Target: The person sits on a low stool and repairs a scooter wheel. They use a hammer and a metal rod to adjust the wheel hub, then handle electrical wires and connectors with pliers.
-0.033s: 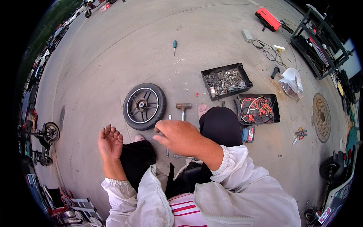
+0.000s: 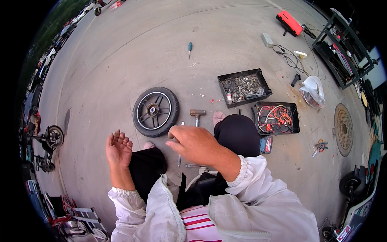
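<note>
The left hand (image 2: 118,149) is raised palm-up with fingers loosely spread, holding nothing, while the right hand (image 2: 193,143) curls half-closed above the knees; whether it grips anything I cannot tell. A small wheel (image 2: 155,111) lies flat on the concrete at twelve o'clock from the left hand, a hammer (image 2: 197,114) just beside it at three o'clock.

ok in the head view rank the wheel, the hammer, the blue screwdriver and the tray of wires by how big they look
1. wheel
2. tray of wires, nearly alike, so the top order is unsure
3. hammer
4. blue screwdriver, though it lies farther off, which may shrink it
</note>
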`<action>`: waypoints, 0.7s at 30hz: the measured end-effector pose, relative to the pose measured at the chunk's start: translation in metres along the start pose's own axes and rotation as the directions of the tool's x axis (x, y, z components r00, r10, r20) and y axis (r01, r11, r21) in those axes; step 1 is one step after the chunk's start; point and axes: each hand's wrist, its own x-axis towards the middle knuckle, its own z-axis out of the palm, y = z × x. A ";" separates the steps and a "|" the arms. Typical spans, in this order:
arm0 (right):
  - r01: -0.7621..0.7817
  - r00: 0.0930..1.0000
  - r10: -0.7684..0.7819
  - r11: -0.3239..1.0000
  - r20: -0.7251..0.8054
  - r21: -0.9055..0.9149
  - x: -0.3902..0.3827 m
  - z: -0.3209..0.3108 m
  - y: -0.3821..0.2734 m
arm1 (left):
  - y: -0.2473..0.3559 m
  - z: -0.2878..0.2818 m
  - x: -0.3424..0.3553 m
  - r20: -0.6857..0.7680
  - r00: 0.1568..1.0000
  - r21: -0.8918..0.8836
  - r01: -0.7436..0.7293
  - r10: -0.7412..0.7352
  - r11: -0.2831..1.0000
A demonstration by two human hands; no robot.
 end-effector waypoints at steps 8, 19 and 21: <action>-0.041 0.994 0.046 0.998 -0.103 0.048 0.005 -0.005 -0.002 | 0.004 -0.004 -0.006 -0.036 0.999 -0.042 -0.015 0.013 0.999; -0.011 0.997 0.012 1.000 -0.070 0.018 0.008 0.006 0.013 | 0.006 -0.031 0.010 0.047 0.999 -0.099 -0.003 0.008 0.995; -0.016 0.998 0.015 1.000 -0.066 -0.008 0.012 0.013 0.012 | 0.013 -0.048 0.011 0.095 0.995 -0.105 0.002 0.008 0.995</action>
